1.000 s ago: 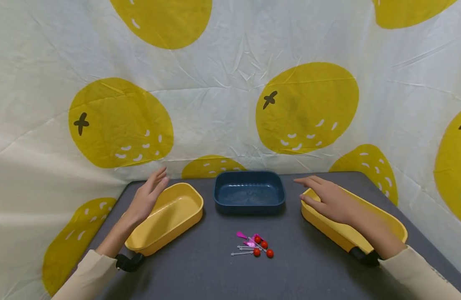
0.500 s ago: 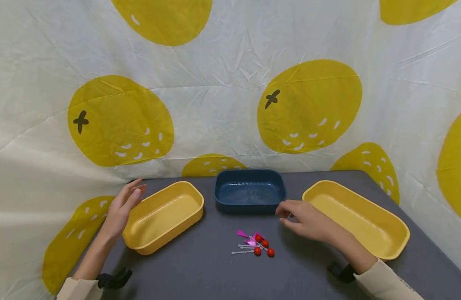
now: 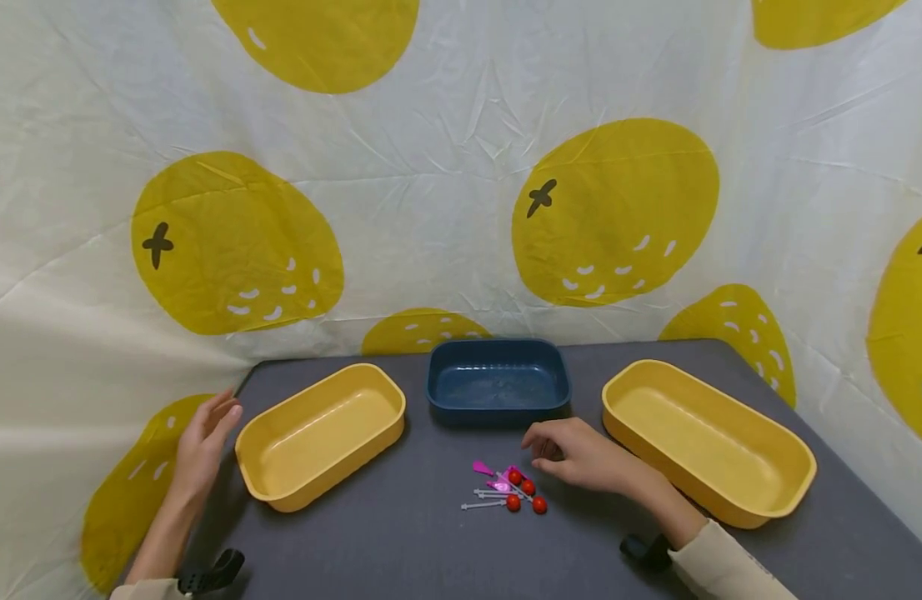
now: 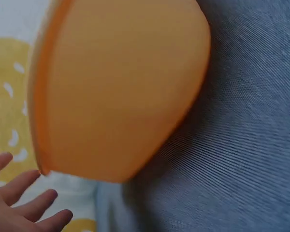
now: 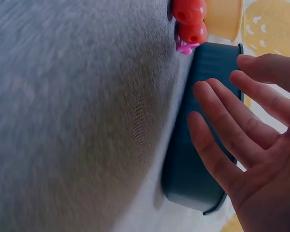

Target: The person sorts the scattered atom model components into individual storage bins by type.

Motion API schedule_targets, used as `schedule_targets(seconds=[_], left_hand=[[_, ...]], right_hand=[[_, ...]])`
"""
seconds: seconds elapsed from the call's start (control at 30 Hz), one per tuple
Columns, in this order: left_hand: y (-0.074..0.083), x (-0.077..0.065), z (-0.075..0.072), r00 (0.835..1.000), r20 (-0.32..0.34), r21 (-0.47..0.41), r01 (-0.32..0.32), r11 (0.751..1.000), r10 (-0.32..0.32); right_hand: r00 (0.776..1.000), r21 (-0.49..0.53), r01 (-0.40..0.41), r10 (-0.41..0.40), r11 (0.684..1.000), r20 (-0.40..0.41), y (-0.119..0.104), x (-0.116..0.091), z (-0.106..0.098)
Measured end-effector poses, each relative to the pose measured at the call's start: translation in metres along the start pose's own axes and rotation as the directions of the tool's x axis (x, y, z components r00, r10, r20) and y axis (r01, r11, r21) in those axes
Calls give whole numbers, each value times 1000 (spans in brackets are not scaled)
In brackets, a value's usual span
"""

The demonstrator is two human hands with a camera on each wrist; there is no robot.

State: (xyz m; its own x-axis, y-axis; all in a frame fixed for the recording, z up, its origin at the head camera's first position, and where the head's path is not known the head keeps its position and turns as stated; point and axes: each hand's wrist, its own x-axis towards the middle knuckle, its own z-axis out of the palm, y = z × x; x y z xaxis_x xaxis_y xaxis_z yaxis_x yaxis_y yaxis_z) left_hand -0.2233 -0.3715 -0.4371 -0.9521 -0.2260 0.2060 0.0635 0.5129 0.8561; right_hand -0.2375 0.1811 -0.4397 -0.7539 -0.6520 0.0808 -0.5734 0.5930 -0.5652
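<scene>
At the far left, a pale cloth (image 3: 41,167) printed with yellow fruit shapes is hung alongside and behind a dark grey worktop (image 3: 401,550). The left hand (image 3: 198,454) is held up just beside the outer side of the left yellow tray (image 3: 318,492); its fingers are spread apart, as is seen in the left wrist view. Whether the tray's rim is touched by a fingertip cannot be told. A black device (image 3: 213,572) is worn under that wrist. The left yellow tray is set on the worktop at a slant, its far end turned inward.

Near the middle, a small loose cluster is laid on the worktop: a pink spoon-shaped piece (image 3: 482,469) is found at its left, then several thin grey rods (image 3: 491,505), partly crossed over more pink plastic (image 3: 501,486), and four red balls (image 3: 539,505) at its right side. Behind this cluster, a dark blue tray (image 3: 498,417) is placed upright.

Just right of the cluster, the right hand (image 3: 581,454) is held above the worktop, palm down, its fingers loosely bent and slightly parted; a gap is left between fingertips and balls. Farther right, the right yellow tray (image 3: 712,450) is set at the opposite slant.
</scene>
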Motion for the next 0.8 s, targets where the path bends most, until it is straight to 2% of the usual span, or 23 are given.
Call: schedule_targets(seconds=[0.07,0.17,0.3,0.37,0.67,0.8], left_hand=[[-9,-1,0,998,27,-24,64,998,-63],[-20,-1,1,984,111,-91,150,984,-140],[-30,-1,5,962,200,-159,219,963,-185],[-33,-1,8,958,216,-151,226,962,-191],[-35,8,20,952,266,-119,186,975,-149],[-35,14,25,953,267,-124,182,975,-144]], right_hand=[[1000,13,-2,2,1000,8,1,2,3],[1000,20,-2,1,1000,17,1,6,6],[1000,34,12,-13,999,26,0,12,10],[999,44,21,-22,999,28,-1,14,11],[999,62,32,-33,998,11,-3,23,17],[999,51,52,-52,997,11,-5,28,18]])
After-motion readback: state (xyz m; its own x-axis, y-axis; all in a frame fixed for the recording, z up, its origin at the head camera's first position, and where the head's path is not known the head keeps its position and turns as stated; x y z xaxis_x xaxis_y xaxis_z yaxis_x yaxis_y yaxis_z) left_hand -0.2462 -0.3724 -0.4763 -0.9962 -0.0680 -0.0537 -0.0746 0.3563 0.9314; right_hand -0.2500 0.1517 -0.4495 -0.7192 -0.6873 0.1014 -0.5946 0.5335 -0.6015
